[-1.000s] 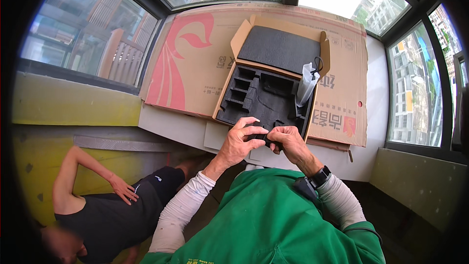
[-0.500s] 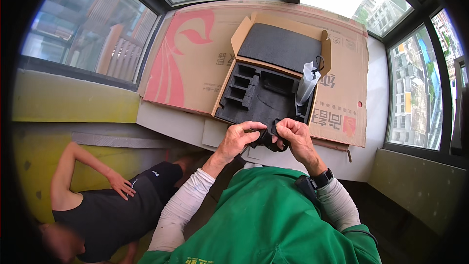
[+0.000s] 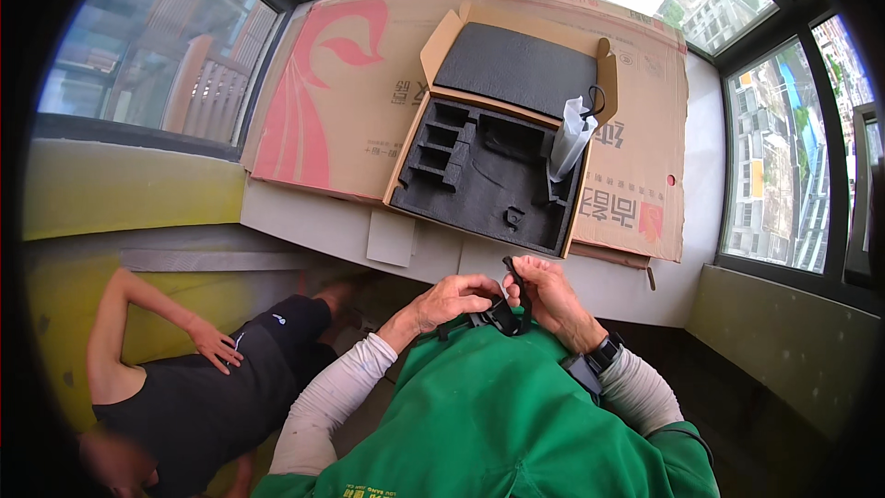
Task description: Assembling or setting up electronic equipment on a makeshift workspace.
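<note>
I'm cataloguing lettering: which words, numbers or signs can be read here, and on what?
I'll place wording, not copy it.
Flat cardboard: large dark characters, red emblem; finer print too small to read.
Green garment: yellow lettering, partly cut off.
Other person's shorts: white mark, too small.

Cannot determine shape of black strapped item [image 3: 503, 317], partly covered by left hand [image 3: 449, 302]. Cannot see inside whitish bag [image 3: 571, 142]. Found green shirt [image 3: 470, 406] cut by lower edge.

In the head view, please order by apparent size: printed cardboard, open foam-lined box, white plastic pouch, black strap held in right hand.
1. Printed cardboard
2. Open foam-lined box
White plastic pouch, black strap: unsure, strap partly hidden.
</note>
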`<state>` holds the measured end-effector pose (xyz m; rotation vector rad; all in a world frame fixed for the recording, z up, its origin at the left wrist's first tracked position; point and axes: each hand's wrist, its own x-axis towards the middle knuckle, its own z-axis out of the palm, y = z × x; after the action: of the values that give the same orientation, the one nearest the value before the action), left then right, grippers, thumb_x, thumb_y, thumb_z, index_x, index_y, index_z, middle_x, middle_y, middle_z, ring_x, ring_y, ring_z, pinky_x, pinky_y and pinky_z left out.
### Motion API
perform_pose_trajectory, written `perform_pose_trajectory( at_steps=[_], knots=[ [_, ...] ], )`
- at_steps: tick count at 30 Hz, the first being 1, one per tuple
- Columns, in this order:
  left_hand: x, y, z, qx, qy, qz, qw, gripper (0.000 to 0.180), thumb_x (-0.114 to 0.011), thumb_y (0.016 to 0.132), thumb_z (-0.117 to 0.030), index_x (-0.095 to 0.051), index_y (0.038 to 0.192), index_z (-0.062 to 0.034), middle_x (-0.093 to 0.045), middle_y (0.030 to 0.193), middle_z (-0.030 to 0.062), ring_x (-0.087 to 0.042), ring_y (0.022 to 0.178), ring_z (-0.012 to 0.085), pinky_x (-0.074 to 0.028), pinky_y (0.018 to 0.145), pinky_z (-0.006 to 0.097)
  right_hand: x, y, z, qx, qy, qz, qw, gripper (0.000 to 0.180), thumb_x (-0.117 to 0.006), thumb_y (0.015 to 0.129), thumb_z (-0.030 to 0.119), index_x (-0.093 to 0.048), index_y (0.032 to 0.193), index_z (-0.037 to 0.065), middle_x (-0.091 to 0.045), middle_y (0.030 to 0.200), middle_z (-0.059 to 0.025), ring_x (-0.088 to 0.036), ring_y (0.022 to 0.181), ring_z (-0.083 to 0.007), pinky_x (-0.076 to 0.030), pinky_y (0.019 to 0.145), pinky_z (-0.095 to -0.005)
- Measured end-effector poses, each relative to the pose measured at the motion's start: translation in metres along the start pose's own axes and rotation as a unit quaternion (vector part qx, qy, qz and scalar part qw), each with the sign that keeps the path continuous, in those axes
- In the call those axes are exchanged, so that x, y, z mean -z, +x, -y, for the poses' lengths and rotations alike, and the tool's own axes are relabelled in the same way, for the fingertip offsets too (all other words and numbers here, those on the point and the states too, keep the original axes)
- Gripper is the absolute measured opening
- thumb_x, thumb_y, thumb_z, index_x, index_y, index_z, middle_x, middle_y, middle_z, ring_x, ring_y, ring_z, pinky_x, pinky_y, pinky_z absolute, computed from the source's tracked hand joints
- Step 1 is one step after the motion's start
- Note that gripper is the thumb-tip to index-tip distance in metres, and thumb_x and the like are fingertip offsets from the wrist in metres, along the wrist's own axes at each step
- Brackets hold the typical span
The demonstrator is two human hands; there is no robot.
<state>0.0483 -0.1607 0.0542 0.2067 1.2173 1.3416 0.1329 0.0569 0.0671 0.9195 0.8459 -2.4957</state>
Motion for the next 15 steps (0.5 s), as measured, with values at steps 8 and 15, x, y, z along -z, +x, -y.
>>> perform_pose_trajectory(
  at_steps=[8, 15],
  knots=[
    [-0.001, -0.004, -0.029, -0.053, 0.223, 0.054, 0.972, 0.035, -0.066, 0.096, -0.014, -0.069, 0.130, -0.0033, -0.067, 0.115, 0.0064, -0.063, 0.104, 0.0162, -0.050, 0.097, 0.033, 0.018, -0.017, 0.032, 0.056, -0.322, 0.050, 0.944, 0.017, -0.061, 0.102, 0.016, -0.067, 0.097, 0.000, -0.071, 0.088, -0.0038, -0.064, 0.081, -0.0097, -0.051, 0.077, -0.0265],
    [0.000, 0.005, -0.039, -0.027, 0.230, 0.082, 0.969, 0.037, -0.072, 0.093, -0.021, -0.070, 0.127, -0.0058, -0.062, 0.103, 0.0055, -0.061, 0.098, 0.0178, -0.050, 0.090, 0.034, -0.010, -0.041, 0.054, 0.000, -0.290, 0.112, 0.950, 0.022, -0.062, 0.105, 0.020, -0.067, 0.097, 0.000, -0.071, 0.089, -0.0048, -0.065, 0.082, -0.0103, -0.052, 0.079, -0.0273]
  ],
)
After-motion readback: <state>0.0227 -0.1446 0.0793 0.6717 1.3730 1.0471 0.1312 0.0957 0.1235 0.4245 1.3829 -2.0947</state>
